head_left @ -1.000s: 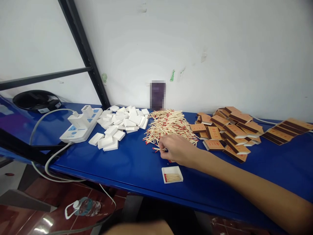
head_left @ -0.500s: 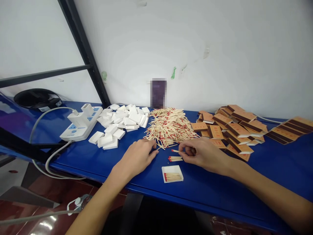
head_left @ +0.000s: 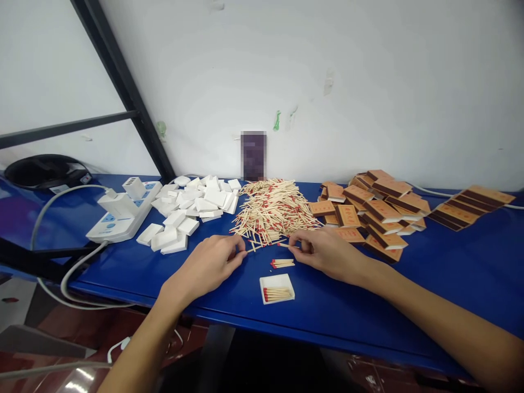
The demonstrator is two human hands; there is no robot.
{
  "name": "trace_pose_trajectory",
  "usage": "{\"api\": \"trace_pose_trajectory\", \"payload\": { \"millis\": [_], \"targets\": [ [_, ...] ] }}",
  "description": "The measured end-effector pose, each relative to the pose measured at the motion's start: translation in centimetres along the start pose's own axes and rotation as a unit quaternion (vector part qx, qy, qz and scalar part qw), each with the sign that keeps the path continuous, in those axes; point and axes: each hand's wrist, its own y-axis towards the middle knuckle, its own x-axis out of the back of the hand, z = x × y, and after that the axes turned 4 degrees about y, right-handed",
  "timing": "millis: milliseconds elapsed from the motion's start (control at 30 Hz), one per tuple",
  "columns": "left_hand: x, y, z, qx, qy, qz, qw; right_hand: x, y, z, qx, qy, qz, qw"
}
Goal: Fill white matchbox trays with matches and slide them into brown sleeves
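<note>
My left hand point(head_left: 213, 261) is closed, thumb and forefinger pinching a match point(head_left: 254, 249) at the near edge of the match pile point(head_left: 278, 210). On the other side of that edge, my right hand point(head_left: 327, 252) pinches another match point(head_left: 283, 244), its red head pointing left. A small bundle of matches point(head_left: 283, 263) lies on the blue table just below the right fingertips, heads to the left. Nearer me sits an open white matchbox tray point(head_left: 278, 281) with a row of matches point(head_left: 277, 295) along its near side.
White matchbox trays point(head_left: 196, 204) are heaped at the left, beside a power strip point(head_left: 123, 218) with cables. Orange matchbox sleeves point(head_left: 374, 204) pile up at the right, with flattened ones point(head_left: 470, 207) beyond. A black frame post point(head_left: 123, 82) rises at the left.
The whole view has shifted, so things appear further left. My right hand has moved slightly away from me with its match, uncovering the small bundle. My left hand has drawn a little left.
</note>
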Motion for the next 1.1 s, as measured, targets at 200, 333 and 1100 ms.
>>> {"api": "trace_pose_trajectory", "payload": {
  "millis": [200,333,1100],
  "targets": [
    [-0.5,1.4,-0.7,-0.077,0.022,0.013,0.997,0.1,0.0,0.2,-0.002,0.002,0.002,1.000],
    [-0.6,1.8,-1.0,-0.082,0.060,0.009,0.995,0.2,-0.1,0.1,0.006,-0.004,-0.003,1.000],
    [-0.4,2.6,0.2,-0.133,0.076,0.028,0.988,0.3,-0.3,1.0,0.053,-0.028,0.069,0.996]
  ]
}}
